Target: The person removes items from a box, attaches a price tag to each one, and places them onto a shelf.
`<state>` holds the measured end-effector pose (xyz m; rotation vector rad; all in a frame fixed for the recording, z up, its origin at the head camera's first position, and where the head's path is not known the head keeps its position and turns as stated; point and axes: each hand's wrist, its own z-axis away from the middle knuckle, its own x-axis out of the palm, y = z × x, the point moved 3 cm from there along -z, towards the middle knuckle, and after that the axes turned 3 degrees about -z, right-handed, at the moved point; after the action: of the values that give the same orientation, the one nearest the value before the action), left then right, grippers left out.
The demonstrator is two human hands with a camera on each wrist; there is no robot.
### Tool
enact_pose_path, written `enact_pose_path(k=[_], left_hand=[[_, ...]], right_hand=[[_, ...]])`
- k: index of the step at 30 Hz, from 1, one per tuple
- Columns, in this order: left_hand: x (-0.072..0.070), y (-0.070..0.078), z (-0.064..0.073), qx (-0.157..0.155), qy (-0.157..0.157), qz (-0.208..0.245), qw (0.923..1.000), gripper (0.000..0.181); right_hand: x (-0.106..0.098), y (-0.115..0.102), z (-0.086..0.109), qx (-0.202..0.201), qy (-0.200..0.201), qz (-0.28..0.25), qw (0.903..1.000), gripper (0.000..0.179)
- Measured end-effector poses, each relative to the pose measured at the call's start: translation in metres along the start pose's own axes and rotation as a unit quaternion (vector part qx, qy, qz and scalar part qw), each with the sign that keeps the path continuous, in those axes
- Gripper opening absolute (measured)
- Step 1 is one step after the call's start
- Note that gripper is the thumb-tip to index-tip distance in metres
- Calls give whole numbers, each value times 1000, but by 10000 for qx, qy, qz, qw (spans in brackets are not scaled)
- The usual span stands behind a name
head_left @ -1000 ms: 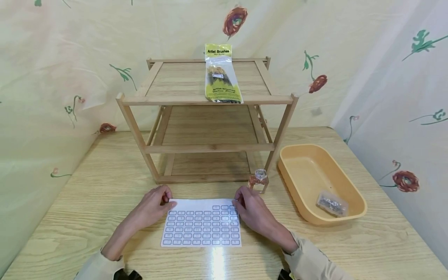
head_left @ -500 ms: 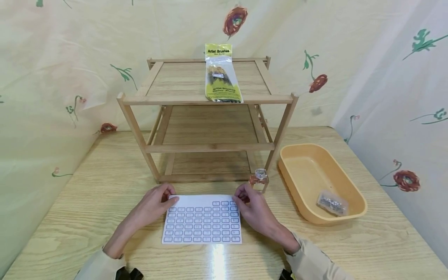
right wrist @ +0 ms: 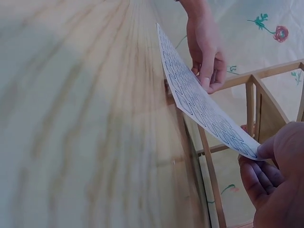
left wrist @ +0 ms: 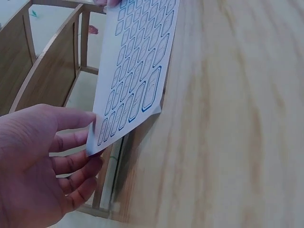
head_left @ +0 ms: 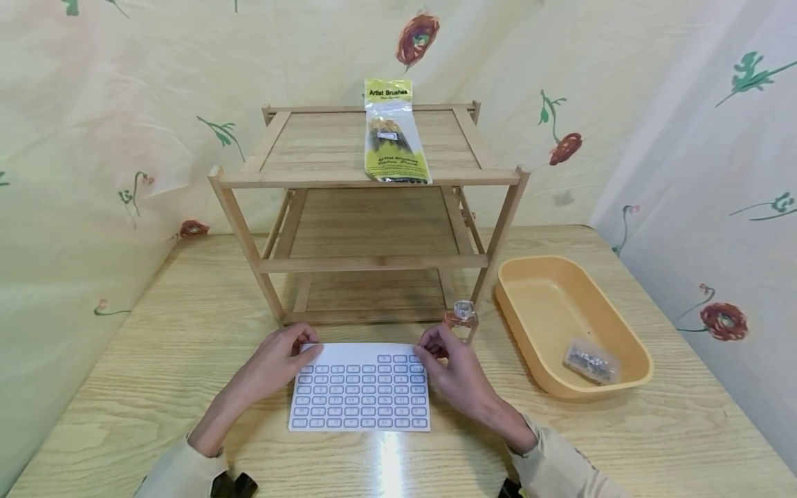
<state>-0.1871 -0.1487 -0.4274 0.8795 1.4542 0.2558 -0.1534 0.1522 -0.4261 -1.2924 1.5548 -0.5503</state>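
A white sheet of label stickers lies face up before me, with rows of small blue-bordered rounded boxes. Its upper left row is bare of boxes. My left hand pinches the far left corner between thumb and fingers. The far right corner is pinched by my right hand. In the left wrist view the sheet is raised at the held edge, and its near corner bends close to the table. The right wrist view shows the sheet slanting up from the table, my right thumb on its corner.
A wooden shelf rack stands behind the sheet. On its top lies a pack of artist brushes. A small glass bottle stands just beyond my right hand. At right is a yellow tub holding a clear packet.
Both hands have shifted the sheet slightly away from me, toward the rack. The grip at both far corners stays the same; my right hand now hides more of the bottle.
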Motion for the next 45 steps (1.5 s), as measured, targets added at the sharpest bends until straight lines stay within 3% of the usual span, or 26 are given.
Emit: enact_pose_path(k=[12,17,27,34,40,45], left_hand=[[6,19,-9,378,137,-76,9992,7],[13,32,-14,566,48,-16,9984,9],[29,59,-24,944,-212,559,9937,9],[40,65,-28,904,-300,615,9936,15],[42,67,-29,910,-413,607,9931,16],[42,68,-29,829,-516,609,9934,15]], right_hand=[[-2,-3,-1,-117,65,-131,9998,16],[-1,-5,-1,-192,97,-213,9995,15],[0,-8,-2,-248,161,-265,9992,16],[2,-9,-2,-418,267,-182,9986,19],[0,-10,-3,-505,271,193,9982,20],[-2,-12,-4,-818,270,1011,9911,22]])
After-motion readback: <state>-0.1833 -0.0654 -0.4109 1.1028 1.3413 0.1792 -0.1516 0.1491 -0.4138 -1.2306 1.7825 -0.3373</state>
